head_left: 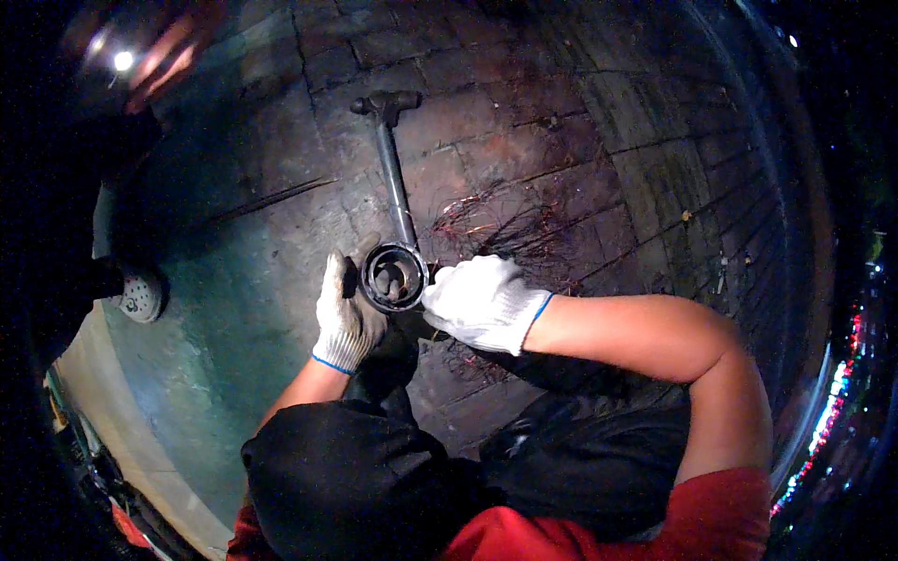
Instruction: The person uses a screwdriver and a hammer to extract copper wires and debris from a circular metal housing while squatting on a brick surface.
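Note:
A black, ring-shaped metal part with a round opening is held up before me. My left hand, in a white knit glove with a blue cuff edge, wraps its left side. Something greyish, perhaps gloved fingertips, shows through the opening. At the ring's right edge is my right hand, gloved alike, its fingers bent and closed against the rim. Whatever those fingers pinch is hidden. Beyond the ring a hammer lies on the floor, head away from me. Thin coppery and dark wire strands lie scattered to its right.
The floor is of worn, cracked paving. A dark thin rod lies to the left of the hammer. At the far left another person's foot in a pale clog stands close by. A bright light shines at the upper left.

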The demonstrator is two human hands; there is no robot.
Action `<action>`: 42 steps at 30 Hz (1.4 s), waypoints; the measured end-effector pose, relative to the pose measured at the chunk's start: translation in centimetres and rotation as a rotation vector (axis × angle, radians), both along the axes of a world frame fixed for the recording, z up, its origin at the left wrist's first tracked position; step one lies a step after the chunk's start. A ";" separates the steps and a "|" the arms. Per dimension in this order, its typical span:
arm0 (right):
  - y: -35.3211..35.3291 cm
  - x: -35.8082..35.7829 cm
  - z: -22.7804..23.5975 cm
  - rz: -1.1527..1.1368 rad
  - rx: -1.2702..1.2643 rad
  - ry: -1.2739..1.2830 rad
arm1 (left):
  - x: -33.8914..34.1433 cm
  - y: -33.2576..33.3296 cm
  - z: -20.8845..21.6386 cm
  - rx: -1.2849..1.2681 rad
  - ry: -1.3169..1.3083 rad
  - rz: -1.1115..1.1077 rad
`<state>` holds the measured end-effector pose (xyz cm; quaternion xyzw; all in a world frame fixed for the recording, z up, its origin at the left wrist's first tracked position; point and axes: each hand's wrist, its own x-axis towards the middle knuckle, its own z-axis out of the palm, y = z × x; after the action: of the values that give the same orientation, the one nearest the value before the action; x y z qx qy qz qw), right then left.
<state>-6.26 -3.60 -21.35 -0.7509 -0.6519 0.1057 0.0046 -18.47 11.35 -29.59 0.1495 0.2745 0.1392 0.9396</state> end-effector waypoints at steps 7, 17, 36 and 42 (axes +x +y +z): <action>0.1 1.1 2.3 -0.045 0.339 0.630 | -0.5 0.0 -1.2 0.081 0.107 -0.084; 1.3 5.6 4.9 -0.446 0.314 1.463 | -1.5 -0.9 0.1 0.277 0.066 -0.215; -7.3 9.3 8.5 -0.945 0.144 1.488 | -2.2 -0.1 1.2 0.854 0.580 -0.231; -9.0 10.3 8.7 -1.007 0.210 1.461 | -2.0 -0.6 2.4 0.806 0.586 -0.277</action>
<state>4.07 -12.56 -12.63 -0.6892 -0.0854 0.4831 0.5333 -20.45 10.79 -27.19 0.5672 0.4286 0.0607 0.7006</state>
